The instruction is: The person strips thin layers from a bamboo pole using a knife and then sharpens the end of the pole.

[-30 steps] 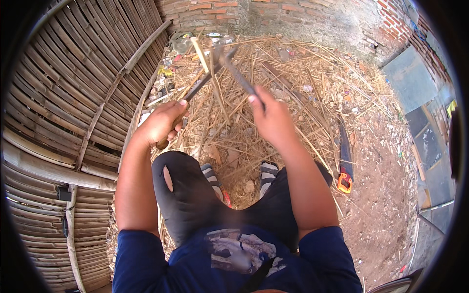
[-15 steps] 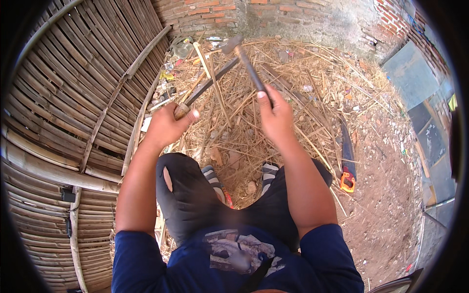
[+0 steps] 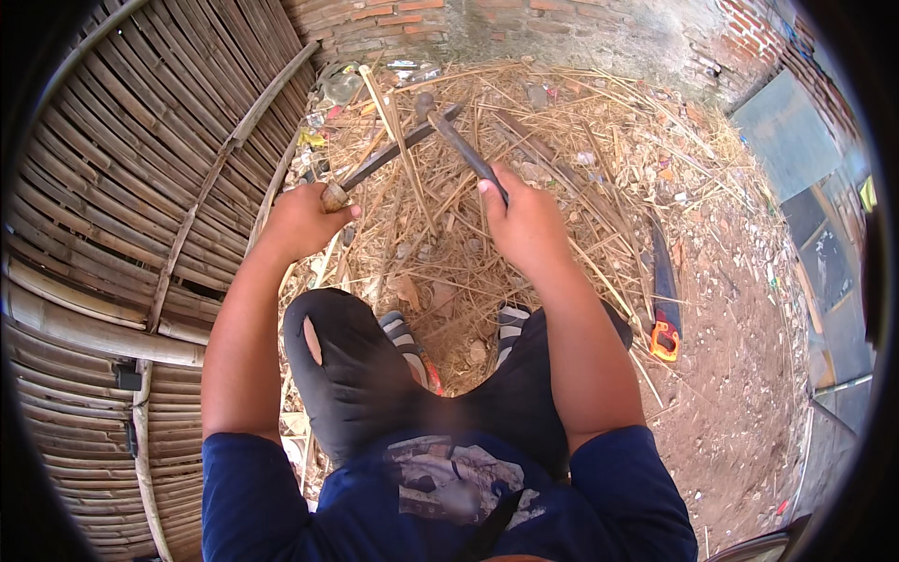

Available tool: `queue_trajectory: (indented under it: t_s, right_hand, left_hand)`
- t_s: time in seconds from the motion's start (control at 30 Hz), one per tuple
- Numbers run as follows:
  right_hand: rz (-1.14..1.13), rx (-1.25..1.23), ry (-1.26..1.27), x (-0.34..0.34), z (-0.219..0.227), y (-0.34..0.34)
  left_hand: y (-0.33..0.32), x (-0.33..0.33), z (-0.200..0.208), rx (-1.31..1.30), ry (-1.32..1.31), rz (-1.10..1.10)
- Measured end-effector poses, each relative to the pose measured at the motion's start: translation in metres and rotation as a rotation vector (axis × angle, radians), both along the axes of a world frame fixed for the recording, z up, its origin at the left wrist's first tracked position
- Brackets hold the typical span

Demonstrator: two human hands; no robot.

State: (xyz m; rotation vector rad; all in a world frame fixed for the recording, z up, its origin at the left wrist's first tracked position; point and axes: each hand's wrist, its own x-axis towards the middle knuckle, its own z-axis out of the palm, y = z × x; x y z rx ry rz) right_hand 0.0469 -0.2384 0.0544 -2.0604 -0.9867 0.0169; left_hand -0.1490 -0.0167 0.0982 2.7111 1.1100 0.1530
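My left hand (image 3: 302, 223) is closed around the wooden handle of a machete (image 3: 382, 161), its dark blade angled away to the right. A pale bamboo strip (image 3: 412, 178) crosses the blade near its middle, with the upper end rising beyond it; whether the edge is inside the strip cannot be made out. My right hand (image 3: 526, 220) grips the dark handle of a hammer (image 3: 459, 142). The hammer's head is over the far part of the blade, and I cannot tell whether they touch.
Bamboo splinters and straw (image 3: 524, 197) litter the ground ahead. A handsaw (image 3: 665, 290) with an orange handle lies at the right. A bamboo slat wall (image 3: 140, 187) stands on the left, a brick wall (image 3: 524, 28) at the back, and grey panels (image 3: 791, 140) at the right.
The hammer's head has come down and to the left, closer to the blade. My left hand, with the machete, has shifted slightly left and the view has moved a little.
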Motion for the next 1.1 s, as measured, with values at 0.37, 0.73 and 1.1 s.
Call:
queue_trajectory:
  t_s: [0.37, 0.73, 1.1]
  right_hand:
    - [0.044, 0.553, -0.058, -0.004, 0.008, -0.009]
    - [-0.028, 0.140, -0.006, 0.009, -0.004, -0.001]
    - [0.010, -0.106, 0.032, 0.010, -0.008, 0.003]
  left_hand:
    - [-0.003, -0.001, -0.004, -0.066, -0.043, 0.029]
    - [0.017, -0.001, -0.014, -0.111, -0.041, 0.061]
    - [0.027, -0.003, -0.028, -0.095, -0.052, 0.060]
